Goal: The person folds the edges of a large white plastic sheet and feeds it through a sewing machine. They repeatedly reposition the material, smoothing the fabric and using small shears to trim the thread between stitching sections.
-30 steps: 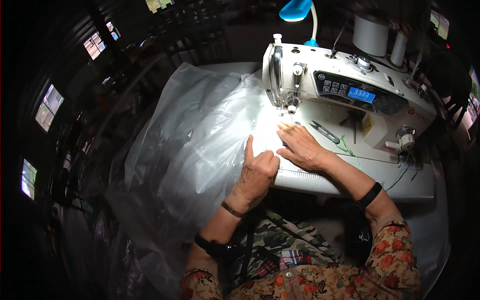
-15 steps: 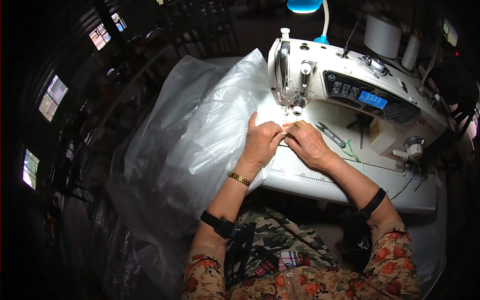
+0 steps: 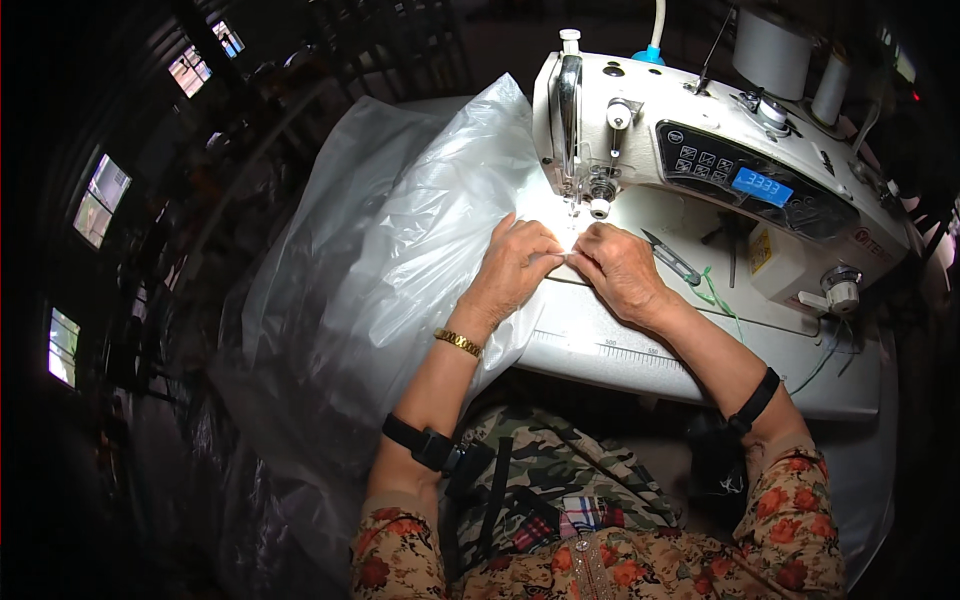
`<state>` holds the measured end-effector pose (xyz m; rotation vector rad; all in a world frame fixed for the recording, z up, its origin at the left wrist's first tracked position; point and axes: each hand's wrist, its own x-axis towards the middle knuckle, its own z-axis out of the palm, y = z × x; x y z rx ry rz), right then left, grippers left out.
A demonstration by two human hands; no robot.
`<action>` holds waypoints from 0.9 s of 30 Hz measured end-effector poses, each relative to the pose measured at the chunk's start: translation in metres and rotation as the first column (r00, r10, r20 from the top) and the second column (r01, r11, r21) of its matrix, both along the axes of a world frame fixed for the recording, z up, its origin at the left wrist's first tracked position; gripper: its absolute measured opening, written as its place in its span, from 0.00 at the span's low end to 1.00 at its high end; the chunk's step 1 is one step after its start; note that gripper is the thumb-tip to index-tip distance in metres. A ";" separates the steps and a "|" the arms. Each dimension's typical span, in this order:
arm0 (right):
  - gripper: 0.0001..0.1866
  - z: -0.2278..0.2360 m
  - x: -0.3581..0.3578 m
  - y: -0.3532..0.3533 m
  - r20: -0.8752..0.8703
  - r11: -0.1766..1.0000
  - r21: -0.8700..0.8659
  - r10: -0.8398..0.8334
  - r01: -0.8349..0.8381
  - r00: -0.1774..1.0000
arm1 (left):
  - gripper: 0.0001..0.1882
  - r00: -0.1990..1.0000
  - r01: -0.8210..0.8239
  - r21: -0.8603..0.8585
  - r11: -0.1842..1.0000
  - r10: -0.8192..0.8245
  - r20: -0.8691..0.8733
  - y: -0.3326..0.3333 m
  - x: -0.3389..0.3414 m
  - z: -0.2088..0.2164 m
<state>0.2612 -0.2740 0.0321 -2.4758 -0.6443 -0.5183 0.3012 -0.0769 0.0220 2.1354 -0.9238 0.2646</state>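
Observation:
A white sewing machine [image 3: 640, 120] has its lit needle area just beyond my fingertips. My left hand [image 3: 515, 262] is closed in a pinch, its thumb and fingertips pressed together at the edge of a large, thin, translucent white plastic sheet [image 3: 420, 230]. Opposite it, my right hand [image 3: 622, 270] pinches too, with its fingertips almost meeting the left ones. Between them shows a tiny white bit, apparently the sheet's edge; glare and fingers hide most of it. To the left, the sheet spreads in crinkled folds and hangs past the table edge.
Thread snips [image 3: 672, 258] lie right of my right hand, beside green thread [image 3: 715, 295]. A ruler scale [image 3: 625, 352] runs along the front of the white machine table [image 3: 800, 385]. Thread cones [image 3: 772, 58] stand behind the machine. A control panel [image 3: 750, 185] glows on its arm.
The view has shifted slightly, and the blue lamp head has left the top of the picture. Both hands stay pinched near the needle, their fingertips marginally closer to me.

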 end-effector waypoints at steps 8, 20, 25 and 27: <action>0.11 -0.004 0.005 0.004 0.016 0.995 0.050 -0.084 0.083 0.996 | 0.07 0.996 -0.033 0.002 0.999 0.032 0.087 -0.008 0.008 0.000; 0.08 0.001 0.005 0.008 -0.076 0.991 0.023 -0.133 0.135 0.988 | 0.11 0.988 -0.150 0.059 0.987 0.148 0.034 -0.014 0.009 0.002; 0.08 0.002 0.003 0.008 -0.032 0.993 -0.004 -0.116 0.116 0.993 | 0.09 0.957 -0.247 -0.081 0.966 0.230 -0.174 -0.019 0.007 0.000; 0.08 -0.002 0.005 0.009 0.008 0.995 -0.021 -0.097 0.097 0.995 | 0.08 0.964 -0.231 -0.093 0.968 0.215 -0.157 -0.020 0.010 -0.002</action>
